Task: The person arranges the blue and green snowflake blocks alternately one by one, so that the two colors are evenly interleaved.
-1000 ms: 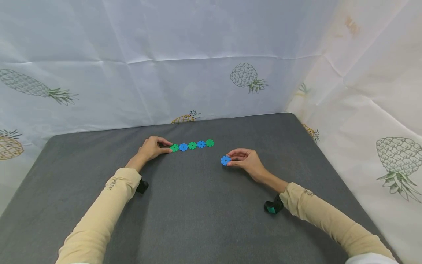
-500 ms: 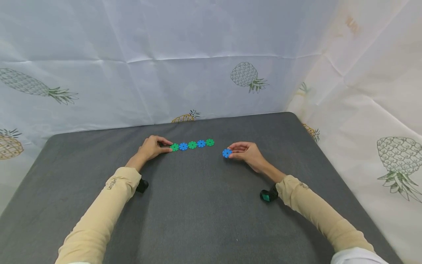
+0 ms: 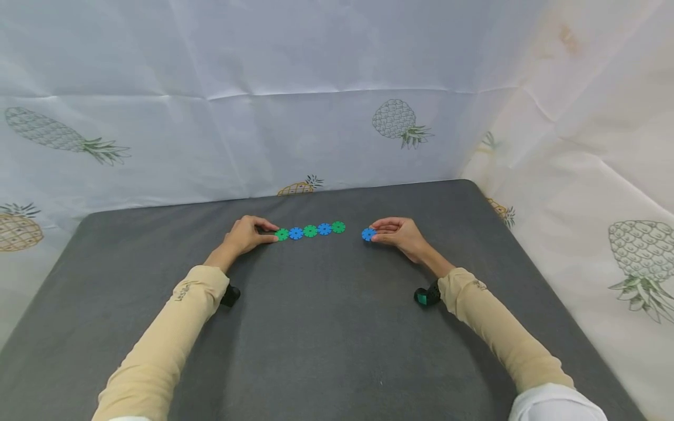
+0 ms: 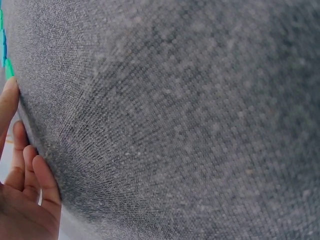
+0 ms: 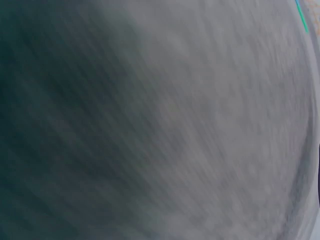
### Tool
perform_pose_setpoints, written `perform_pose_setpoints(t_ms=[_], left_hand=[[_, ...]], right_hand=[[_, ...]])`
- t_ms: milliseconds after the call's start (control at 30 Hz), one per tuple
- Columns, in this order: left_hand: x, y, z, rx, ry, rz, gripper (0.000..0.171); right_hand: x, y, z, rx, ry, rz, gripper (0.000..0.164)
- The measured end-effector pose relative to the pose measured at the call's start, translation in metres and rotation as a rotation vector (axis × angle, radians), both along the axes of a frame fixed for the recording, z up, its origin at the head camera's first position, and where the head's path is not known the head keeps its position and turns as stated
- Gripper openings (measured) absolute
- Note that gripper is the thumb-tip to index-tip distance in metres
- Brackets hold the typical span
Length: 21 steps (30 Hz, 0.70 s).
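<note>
A row of several notched plastic discs, green and blue by turns, lies toward the back of the grey table (image 3: 316,316). At the row's left end my left hand (image 3: 244,235) pinches a green notched disc (image 3: 282,234) between thumb and fingers. My right hand (image 3: 404,236) pinches a loose blue notched disc (image 3: 368,234), held a short gap to the right of the green disc (image 3: 338,227) that ends the row. In the left wrist view, the left thumb (image 4: 10,97) rests at the edge of the green piece (image 4: 9,69). The right wrist view is blurred and shows none of the hand.
A white cloth (image 3: 295,134) printed with pineapples hangs behind the table, and another cloth (image 3: 574,193) hangs along the right side. Black wrist cameras (image 3: 427,294) sit under both sleeves, close over the tabletop.
My right hand has moved away from me with the blue disc, up level with the row. My left hand stays at the green end disc. The head view has shifted slightly.
</note>
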<state>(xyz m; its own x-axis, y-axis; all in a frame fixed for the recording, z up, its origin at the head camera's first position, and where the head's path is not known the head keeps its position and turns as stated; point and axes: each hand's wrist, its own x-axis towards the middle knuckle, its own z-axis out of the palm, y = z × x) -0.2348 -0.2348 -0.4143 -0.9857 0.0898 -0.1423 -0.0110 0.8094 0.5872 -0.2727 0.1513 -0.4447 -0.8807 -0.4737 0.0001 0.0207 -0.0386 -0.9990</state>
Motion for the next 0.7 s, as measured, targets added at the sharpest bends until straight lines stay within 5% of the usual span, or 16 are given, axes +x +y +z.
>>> perform_pose_setpoints(t_ms=[700], left_hand=[[-0.001,0.000,0.000,-0.009,-0.007,0.004,0.030]], right_hand=[[-0.031,-0.009,0.007,0.072,-0.060,-0.048,0.032]])
